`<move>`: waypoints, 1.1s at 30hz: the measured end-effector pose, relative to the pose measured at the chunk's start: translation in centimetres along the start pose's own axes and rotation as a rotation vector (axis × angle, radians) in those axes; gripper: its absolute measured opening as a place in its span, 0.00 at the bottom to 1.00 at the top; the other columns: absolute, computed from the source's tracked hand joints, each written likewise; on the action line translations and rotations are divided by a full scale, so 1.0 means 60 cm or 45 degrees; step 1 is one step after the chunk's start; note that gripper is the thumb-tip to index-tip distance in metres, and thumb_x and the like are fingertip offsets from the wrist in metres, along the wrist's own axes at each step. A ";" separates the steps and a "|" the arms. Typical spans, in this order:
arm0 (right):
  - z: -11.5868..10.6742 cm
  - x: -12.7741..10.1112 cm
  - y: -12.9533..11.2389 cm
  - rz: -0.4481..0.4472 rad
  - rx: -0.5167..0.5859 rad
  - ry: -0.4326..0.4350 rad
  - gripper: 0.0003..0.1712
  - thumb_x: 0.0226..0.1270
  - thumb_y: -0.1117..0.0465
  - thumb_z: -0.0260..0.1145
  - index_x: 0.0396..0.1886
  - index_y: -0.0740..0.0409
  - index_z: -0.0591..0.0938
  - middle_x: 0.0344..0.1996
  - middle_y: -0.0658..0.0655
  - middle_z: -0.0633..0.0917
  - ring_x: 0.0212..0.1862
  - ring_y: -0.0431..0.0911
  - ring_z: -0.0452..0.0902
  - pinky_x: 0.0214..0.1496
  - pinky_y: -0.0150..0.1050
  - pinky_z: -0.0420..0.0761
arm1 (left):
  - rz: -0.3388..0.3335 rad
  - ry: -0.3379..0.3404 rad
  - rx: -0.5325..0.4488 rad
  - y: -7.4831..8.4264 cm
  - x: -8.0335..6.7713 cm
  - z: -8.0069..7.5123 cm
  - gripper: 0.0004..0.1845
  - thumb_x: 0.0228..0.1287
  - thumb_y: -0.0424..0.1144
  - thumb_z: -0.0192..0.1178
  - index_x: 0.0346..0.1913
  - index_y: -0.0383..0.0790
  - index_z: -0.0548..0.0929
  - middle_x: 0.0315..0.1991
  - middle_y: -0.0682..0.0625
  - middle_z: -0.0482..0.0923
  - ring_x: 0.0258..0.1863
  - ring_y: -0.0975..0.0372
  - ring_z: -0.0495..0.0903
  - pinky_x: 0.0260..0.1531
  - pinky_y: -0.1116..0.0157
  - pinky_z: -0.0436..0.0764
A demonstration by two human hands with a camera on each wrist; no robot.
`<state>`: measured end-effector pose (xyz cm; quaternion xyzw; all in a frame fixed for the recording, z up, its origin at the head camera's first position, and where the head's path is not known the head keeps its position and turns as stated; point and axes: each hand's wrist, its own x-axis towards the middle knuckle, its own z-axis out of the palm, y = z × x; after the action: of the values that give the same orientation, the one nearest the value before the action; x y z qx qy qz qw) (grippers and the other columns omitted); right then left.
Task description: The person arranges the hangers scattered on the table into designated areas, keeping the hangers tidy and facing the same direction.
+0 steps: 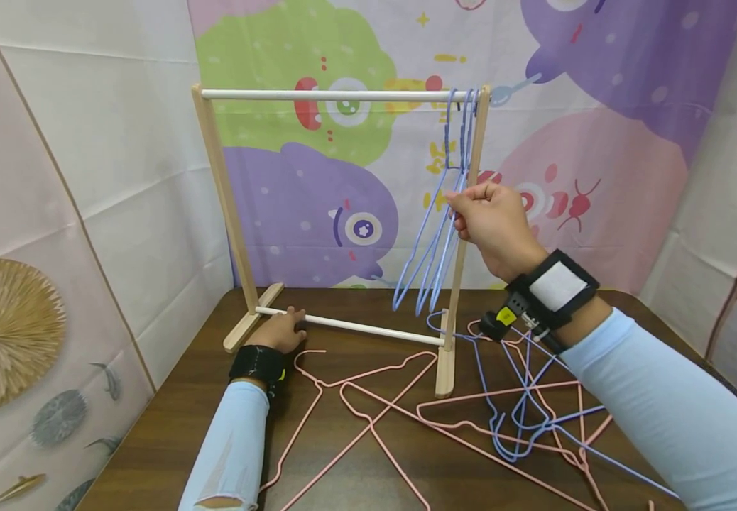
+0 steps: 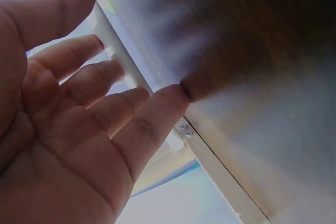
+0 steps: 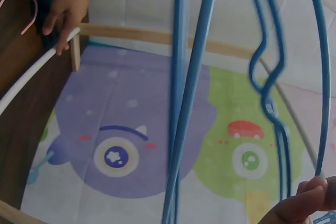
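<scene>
Several blue hangers (image 1: 448,135) hang by their hooks at the right end of the rack's white top bar (image 1: 336,95). My right hand (image 1: 496,220) pinches a blue hanger just below its hook, thumb against fingers; in the right wrist view its fingertips (image 3: 315,187) meet at the blue wire. Low on the left, my left hand (image 1: 277,332) rests on the left end of the white lower bar (image 1: 356,325). The left wrist view shows its fingers (image 2: 152,124) loosely extended across that bar, thumb apart.
Pink hangers (image 1: 389,406) lie spread over the brown table in front of the rack. A tangle of blue hangers (image 1: 552,426) and pink ones lies at the right, beneath my right forearm. Wooden posts (image 1: 221,184) frame the rack, and a cartoon-print cloth (image 1: 317,213) hangs behind.
</scene>
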<state>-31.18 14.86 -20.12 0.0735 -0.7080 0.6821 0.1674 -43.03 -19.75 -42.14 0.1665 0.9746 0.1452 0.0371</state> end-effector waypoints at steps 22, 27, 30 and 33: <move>-0.028 -0.017 0.049 0.018 -0.034 0.027 0.15 0.80 0.53 0.58 0.44 0.62 0.76 0.24 0.49 0.78 0.23 0.36 0.73 0.27 0.26 0.79 | 0.010 0.002 0.004 -0.001 0.001 0.000 0.31 0.74 0.36 0.55 0.75 0.29 0.65 0.74 0.21 0.56 0.73 0.32 0.60 0.71 0.41 0.64; -0.047 -0.021 0.077 0.056 -0.130 0.047 0.10 0.80 0.56 0.58 0.44 0.59 0.75 0.24 0.46 0.79 0.23 0.35 0.74 0.27 0.26 0.79 | -0.010 -0.007 -0.002 0.000 0.000 0.003 0.31 0.75 0.37 0.55 0.76 0.30 0.64 0.75 0.23 0.55 0.74 0.33 0.59 0.71 0.41 0.64; -0.056 -0.025 0.096 0.056 -0.227 0.018 0.10 0.79 0.58 0.59 0.44 0.62 0.76 0.23 0.46 0.79 0.23 0.35 0.74 0.26 0.27 0.78 | -0.012 -0.003 0.000 -0.001 0.001 0.004 0.31 0.75 0.37 0.55 0.76 0.30 0.65 0.75 0.23 0.55 0.74 0.33 0.59 0.71 0.41 0.64; -0.062 -0.032 0.117 0.055 -0.334 -0.061 0.13 0.78 0.58 0.60 0.44 0.67 0.78 0.23 0.47 0.80 0.23 0.36 0.75 0.25 0.29 0.77 | -0.013 -0.002 0.003 -0.002 0.002 0.004 0.31 0.75 0.37 0.54 0.76 0.30 0.65 0.75 0.23 0.55 0.74 0.33 0.59 0.71 0.41 0.64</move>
<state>-31.22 18.71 -27.31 0.0518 -0.7963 0.5852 0.1438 -43.12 -19.75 -42.40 0.1617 0.9756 0.1438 0.0385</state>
